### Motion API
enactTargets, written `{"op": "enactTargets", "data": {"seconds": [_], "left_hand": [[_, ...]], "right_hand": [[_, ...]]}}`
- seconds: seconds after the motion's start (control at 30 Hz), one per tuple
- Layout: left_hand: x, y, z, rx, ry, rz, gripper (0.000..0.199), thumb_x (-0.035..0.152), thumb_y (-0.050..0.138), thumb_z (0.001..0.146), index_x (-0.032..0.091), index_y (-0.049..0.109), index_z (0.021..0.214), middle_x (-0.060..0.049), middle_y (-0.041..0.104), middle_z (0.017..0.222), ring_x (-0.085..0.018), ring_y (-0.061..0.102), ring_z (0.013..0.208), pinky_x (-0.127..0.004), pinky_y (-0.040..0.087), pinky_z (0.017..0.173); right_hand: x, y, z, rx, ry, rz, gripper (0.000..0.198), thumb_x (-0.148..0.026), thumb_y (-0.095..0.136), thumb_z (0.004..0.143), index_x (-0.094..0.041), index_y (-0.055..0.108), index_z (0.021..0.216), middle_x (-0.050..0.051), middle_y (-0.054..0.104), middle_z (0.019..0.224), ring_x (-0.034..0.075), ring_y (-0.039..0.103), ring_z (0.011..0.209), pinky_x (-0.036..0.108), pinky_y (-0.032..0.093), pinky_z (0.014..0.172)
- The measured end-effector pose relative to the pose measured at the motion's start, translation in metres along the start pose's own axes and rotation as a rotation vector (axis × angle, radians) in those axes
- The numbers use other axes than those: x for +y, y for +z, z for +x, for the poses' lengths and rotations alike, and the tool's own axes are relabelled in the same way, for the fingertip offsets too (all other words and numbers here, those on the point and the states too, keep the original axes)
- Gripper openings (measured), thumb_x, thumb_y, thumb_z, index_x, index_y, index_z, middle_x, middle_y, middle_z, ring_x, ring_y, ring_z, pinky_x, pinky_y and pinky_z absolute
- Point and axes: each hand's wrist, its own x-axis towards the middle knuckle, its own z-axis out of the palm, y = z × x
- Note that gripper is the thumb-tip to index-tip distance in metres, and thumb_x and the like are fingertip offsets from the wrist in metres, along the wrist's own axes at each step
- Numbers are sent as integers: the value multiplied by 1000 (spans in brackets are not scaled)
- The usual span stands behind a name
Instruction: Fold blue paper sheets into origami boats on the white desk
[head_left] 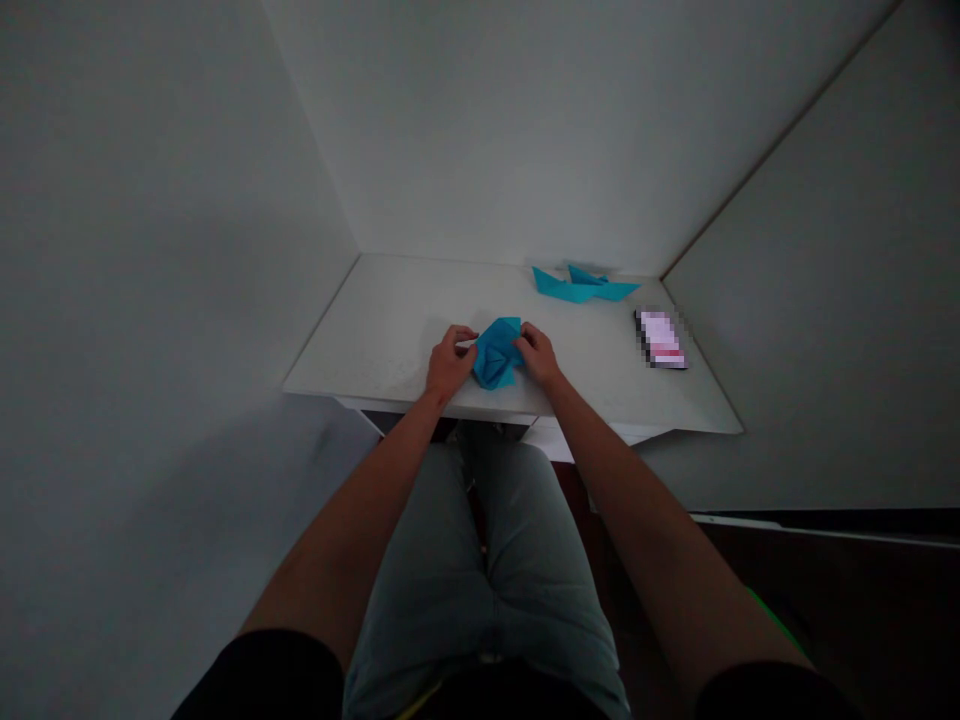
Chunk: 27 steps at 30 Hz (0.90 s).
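Observation:
A partly folded sheet of blue paper point(496, 356) is held just above the front of the white desk, its flaps creased and standing at angles. My left hand point(452, 358) pinches its left edge between thumb and fingers. On the other side, my right hand point(537, 352) grips the right edge, thumb towards the middle of the sheet. The fingertips partly cover both edges. Farther back and to the right, a folded blue paper boat point(583, 290) rests near the wall, touched by neither hand.
The white desk point(390, 320) narrows into a corner between pale walls. A phone point(661, 340) with a lit, blurred screen lies at the desk's right end. A panel point(825, 300) stands along the right side. My legs are below the desk's front edge.

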Motion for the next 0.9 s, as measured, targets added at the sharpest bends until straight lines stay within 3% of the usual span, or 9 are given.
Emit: {"op": "enactTargets", "data": {"seconds": [0.17, 0.3, 0.4, 0.47, 0.57, 0.63, 0.9], "left_hand": [[-4, -1, 2, -105, 32, 71, 32, 12, 63, 94, 26, 83, 115, -5, 85, 117, -22, 80, 102, -38, 63, 98], [-6, 0, 4, -103, 7, 128, 25, 18, 70, 94, 26, 84, 112, -5, 85, 113, -24, 79, 99, -40, 62, 99], [-2, 0, 3, -88, -12, 172, 21, 30, 85, 89, 27, 83, 110, -6, 84, 110, -25, 78, 97, -40, 62, 94], [3, 0, 2, -76, -30, 210, 29, 39, 93, 83, 27, 82, 107, -6, 83, 107, -26, 77, 95, -40, 61, 90], [9, -1, 0, -67, -34, 246, 39, 47, 97, 78, 26, 79, 106, -7, 81, 105, -27, 76, 97, -40, 59, 89], [10, 0, 0, -60, -20, 260, 41, 50, 97, 79, 26, 78, 106, -7, 81, 105, -27, 75, 97, -40, 58, 91], [0, 2, 4, -72, -9, 259, 30, 49, 87, 90, 25, 77, 105, -8, 81, 108, -26, 75, 96, -39, 57, 89]], "right_hand": [[-4, 2, -1, -29, 28, -30, 37, -59, 70, 81, -27, 61, 96, 1, 66, 86, 23, 59, 85, 37, 51, 82], [-4, 1, -1, -92, 15, 11, 39, -56, 66, 83, -24, 70, 105, 4, 73, 95, 23, 63, 86, 37, 52, 80], [-3, -1, -1, -141, 51, 39, 44, -54, 62, 84, -24, 73, 115, 2, 72, 87, 20, 60, 74, 33, 49, 69], [-4, -1, -3, -157, 52, 44, 40, -52, 63, 84, -24, 74, 110, 0, 70, 81, 19, 58, 71, 32, 48, 67], [-7, -1, -5, -197, 6, 15, 30, -52, 67, 85, -23, 73, 87, 0, 66, 74, 19, 59, 72, 33, 49, 71], [-10, -1, -6, -240, -6, -21, 35, -55, 68, 87, -22, 71, 75, -1, 62, 69, 19, 58, 71, 33, 47, 70], [-10, 0, -5, -196, 10, 19, 33, -57, 72, 79, -24, 72, 80, 1, 68, 75, 20, 59, 72, 34, 48, 71]]}}
